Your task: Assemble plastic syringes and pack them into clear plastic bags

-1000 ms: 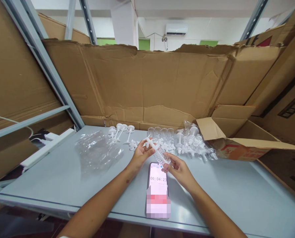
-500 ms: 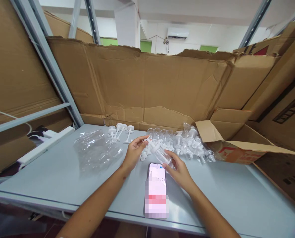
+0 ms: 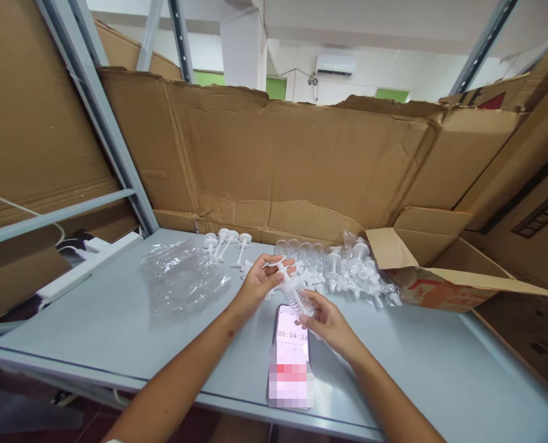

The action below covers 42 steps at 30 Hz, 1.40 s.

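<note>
Over the last second the syringe had tipped steeper and drawn closer to the body, above the phone near the tabletop's front edge. Left hand pinched its plunger end; right hand fingers closed around the barrel's lower end.

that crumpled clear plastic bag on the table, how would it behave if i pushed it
The clear plastic bag looks thin and crumpled, so it would probably fold rather than slide as one piece. It seems light, with nothing visible inside, so it may drift easily. On the smooth grey table it would likely slip with little resistance.
</note>
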Tool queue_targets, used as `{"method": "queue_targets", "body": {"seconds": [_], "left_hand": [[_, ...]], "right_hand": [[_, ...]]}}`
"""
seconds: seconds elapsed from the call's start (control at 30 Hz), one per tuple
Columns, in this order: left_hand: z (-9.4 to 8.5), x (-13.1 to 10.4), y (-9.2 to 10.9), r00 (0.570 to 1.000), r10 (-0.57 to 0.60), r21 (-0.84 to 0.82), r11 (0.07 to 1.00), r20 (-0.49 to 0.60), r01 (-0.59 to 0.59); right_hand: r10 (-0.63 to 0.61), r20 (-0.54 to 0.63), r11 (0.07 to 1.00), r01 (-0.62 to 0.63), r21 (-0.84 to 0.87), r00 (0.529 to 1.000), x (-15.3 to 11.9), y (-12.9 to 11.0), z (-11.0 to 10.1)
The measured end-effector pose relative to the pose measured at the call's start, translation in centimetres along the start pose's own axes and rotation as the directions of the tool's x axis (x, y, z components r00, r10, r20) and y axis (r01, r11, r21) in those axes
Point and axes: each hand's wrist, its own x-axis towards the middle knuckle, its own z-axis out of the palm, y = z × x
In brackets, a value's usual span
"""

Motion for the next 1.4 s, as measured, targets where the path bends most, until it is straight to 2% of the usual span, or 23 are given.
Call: {"method": "queue_targets", "body": {"seconds": [0.33, 0.57, 0.67, 0.77, 0.83, 0.9, 1.0, 1.17, 1.4], "left_hand": [[0.22, -0.27, 0.28, 0.997, 0.05, 0.009, 0.999, 0.056, -0.051], [0.07, -0.05, 0.23, 0.997, 0.074, 0.107, 0.992, -0.01, -0.072], [-0.09, 0.06, 0.15, 0.998, 0.062, 0.146, 0.988, -0.027, -0.057], [-0.11, 0.0, 0.2, 0.993, 0.083, 0.25, 0.966, -0.08, -0.06], [-0.11, -0.09, 0.24, 0.98, 0.157, 0.38, 0.92, -0.124, -0.099], [-0.11, -0.15, 0.26, 0.962, 0.233, 0.494, 0.859, -0.143, -0.134], [-0.1, -0.19, 0.29, 0.951, 0.274, 0.571, 0.807, -0.14, -0.149], [-0.12, -0.19, 0.26, 0.958, 0.26, 0.573, 0.806, -0.122, -0.146], [-0.16, -0.15, 0.28, 0.968, 0.242, 0.507, 0.844, -0.069, -0.175]], "right_hand": [[-0.057, 0.024, 0.996, 0.058, -0.073, 0.998, -0.09, -0.45, 0.11], [-0.131, -0.102, 0.982, 0.114, -0.151, 0.986, -0.22, -0.47, 0.1], [-0.145, -0.108, 0.976, 0.124, -0.181, 0.984, -0.25, -0.37, -0.14], [-0.155, -0.085, 0.971, 0.136, -0.198, 0.984, -0.3, -0.52, -0.26], [-0.152, -0.086, 0.969, 0.132, -0.21, 0.985, -0.29, -0.51, -0.34], [-0.144, -0.118, 0.964, 0.112, -0.243, 0.983, -0.25, -0.35, -0.46], [-0.143, -0.162, 0.951, 0.09, -0.297, 0.976, -0.18, -0.09, -0.62], [-0.121, -0.147, 0.954, 0.074, -0.291, 0.982, -0.12, -0.12, -0.65], [-0.05, -0.117, 0.991, 0.035, -0.128, 0.992, -0.15, -0.82, -0.54]]}}
